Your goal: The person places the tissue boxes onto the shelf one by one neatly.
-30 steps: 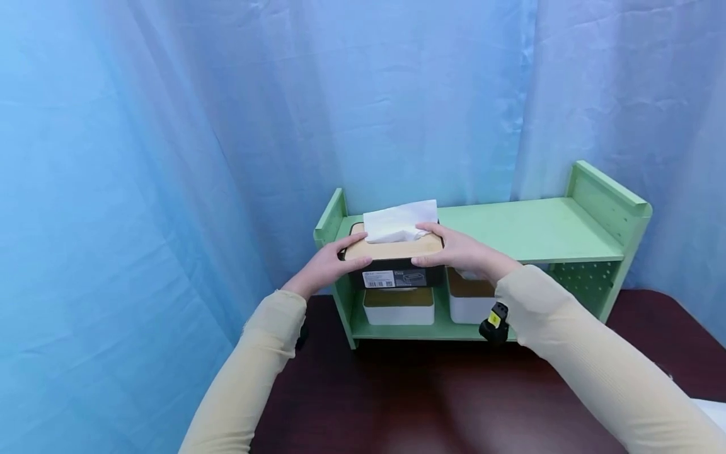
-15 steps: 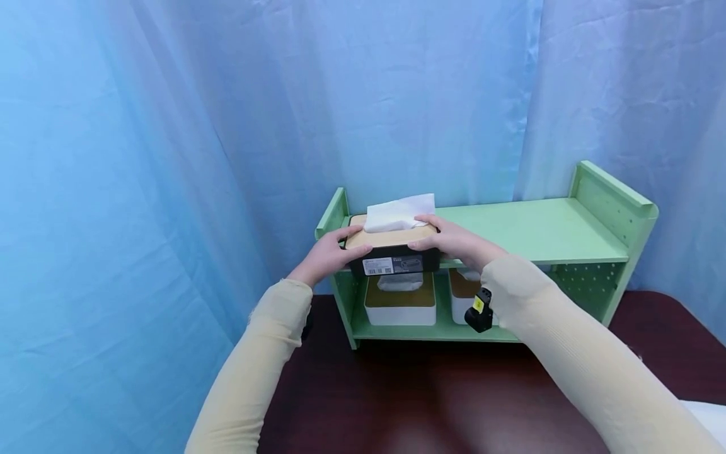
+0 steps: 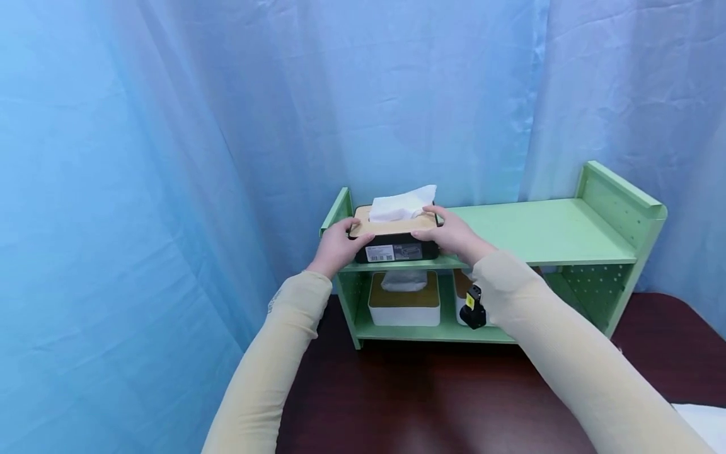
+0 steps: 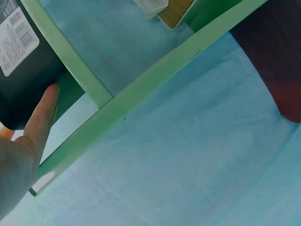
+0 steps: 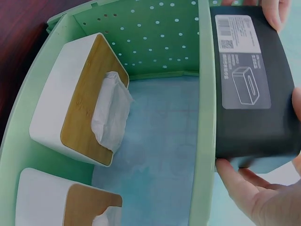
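Blue curtain (image 3: 170, 157) behind, dark red-brown table (image 3: 425, 391) below, with a pale green shelf unit (image 3: 567, 233) standing on it. On the upper shelf at the far left end, a black tissue box (image 3: 395, 244) with a wooden lid and a white tissue (image 3: 401, 203) poking up. On the black front, a white label with a barcode and small print too fine to read; the right wrist view adds a QR code and a line drawing of a tissue box on that label (image 5: 242, 61) — text still illegible. Clasped at both ends: left hand (image 3: 338, 243) at the left end with thumb curled over the lid, right hand (image 3: 450, 234) at the right end, thumb on the lid and fingers along the side. Box sitting between the two palms, its underside on or just at the shelf board. Below, seen best from the right wrist, two white tissue boxes (image 5: 77, 99) with wooden lids side by side on the lower shelf, against a perforated back panel (image 5: 155, 37). From the left wrist, only a thumb (image 4: 42, 110) pressed flat against the black side — fingers out of sight there.
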Motion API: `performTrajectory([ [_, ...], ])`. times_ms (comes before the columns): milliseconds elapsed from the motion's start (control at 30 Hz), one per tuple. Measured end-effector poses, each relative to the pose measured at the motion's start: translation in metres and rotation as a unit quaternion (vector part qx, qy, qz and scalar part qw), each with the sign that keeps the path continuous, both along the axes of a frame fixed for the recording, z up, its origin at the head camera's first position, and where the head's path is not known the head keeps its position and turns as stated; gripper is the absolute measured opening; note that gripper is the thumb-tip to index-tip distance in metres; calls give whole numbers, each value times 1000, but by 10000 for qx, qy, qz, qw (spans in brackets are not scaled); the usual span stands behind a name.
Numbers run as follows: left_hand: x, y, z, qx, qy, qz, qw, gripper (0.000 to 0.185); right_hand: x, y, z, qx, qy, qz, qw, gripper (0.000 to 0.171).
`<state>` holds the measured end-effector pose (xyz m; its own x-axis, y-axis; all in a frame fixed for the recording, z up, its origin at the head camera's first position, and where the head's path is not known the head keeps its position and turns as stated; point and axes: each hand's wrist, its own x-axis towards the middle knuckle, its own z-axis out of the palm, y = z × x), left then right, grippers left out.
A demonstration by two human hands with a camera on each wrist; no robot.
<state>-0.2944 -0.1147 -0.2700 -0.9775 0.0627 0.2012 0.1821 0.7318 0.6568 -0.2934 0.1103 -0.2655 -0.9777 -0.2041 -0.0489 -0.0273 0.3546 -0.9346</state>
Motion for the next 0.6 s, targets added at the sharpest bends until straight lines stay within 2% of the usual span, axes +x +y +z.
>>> performTrajectory([
  [267,-6,6,-1,31,119,298,9995,63,-2,-4,-4,-124,19,-498,9987,78],
  [600,-12,13,-2,155,91,352,9992,62,-2,-7,-3,61,42,-873,9962,75],
])
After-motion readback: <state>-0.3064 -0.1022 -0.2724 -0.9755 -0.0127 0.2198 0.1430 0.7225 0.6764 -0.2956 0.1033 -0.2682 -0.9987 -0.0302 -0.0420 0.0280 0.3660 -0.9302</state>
